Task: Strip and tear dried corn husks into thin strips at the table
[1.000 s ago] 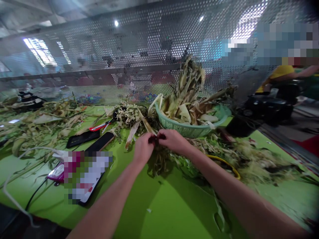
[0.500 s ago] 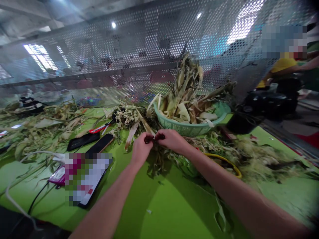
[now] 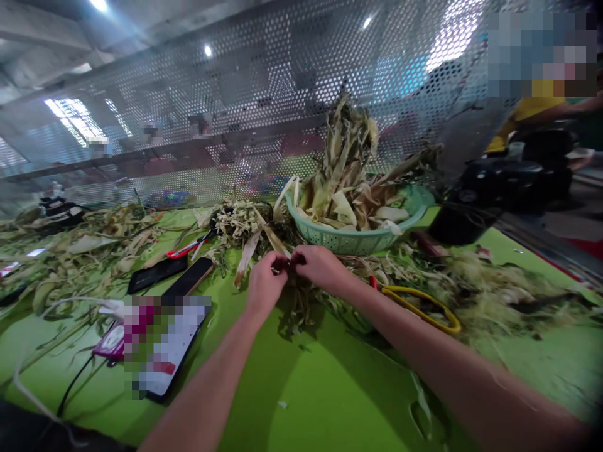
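Observation:
My left hand [image 3: 267,282] and my right hand [image 3: 318,269] meet at the fingertips over the green table, both closed in a pinch. A strip of dried corn husk [image 3: 274,238] runs into their fingers; its pinched end is hidden. The strip lies across a bundle of dried plants [image 3: 242,220] with pale clustered heads just beyond my hands. Below my fingers, loose leafy ends [image 3: 301,307] of dried stalk hang over the tabletop. Another pale husk piece [image 3: 248,254] sticks out toward my left hand.
A green plastic basket [image 3: 339,240] of dried husks stands behind my hands. Yellow-handled shears [image 3: 419,311] lie by my right forearm. Left are red-handled scissors [image 3: 188,246], phones [image 3: 188,279], a cable [image 3: 23,389] and scattered husks [image 3: 94,245]. Perforated metal panel [image 3: 188,150] behind; a person [image 3: 527,113] at right.
The view has shifted slightly. My hands stay at the same spot, with the right fingertips drawn a little closer to the left. More of the yellow handles shows beside my right forearm.

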Available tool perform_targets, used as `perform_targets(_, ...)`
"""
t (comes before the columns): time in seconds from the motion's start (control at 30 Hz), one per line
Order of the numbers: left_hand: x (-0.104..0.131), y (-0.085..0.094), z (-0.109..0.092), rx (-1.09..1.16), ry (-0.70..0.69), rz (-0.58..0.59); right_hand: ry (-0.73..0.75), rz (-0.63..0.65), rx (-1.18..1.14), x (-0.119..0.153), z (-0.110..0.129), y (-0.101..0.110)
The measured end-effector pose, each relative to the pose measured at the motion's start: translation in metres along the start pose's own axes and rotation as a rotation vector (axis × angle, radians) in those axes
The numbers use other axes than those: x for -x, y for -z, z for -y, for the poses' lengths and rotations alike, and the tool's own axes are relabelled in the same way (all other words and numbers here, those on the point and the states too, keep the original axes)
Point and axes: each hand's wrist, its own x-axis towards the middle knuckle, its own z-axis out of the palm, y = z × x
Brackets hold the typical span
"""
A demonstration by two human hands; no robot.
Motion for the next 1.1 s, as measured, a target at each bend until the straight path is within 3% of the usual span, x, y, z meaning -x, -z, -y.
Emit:
perform_targets(0.43, 0.002, 0.001, -0.007, -0.139, -0.035, -0.021, -0.035, 0.021, 0.046, 0.003, 0.007, 0.001)
perform_targets(0.83, 0.005, -0.001, -0.006, -0.343, -0.079, -0.056, 0.036, 0.037, -0.063, 0.001, 0.004, 0.003)
perform_targets(1.1, 0.005, 0.003, -0.009, -0.266, -0.094, -0.049, 0.050, -0.005, -0.181, -0.003, -0.006, 0.001)
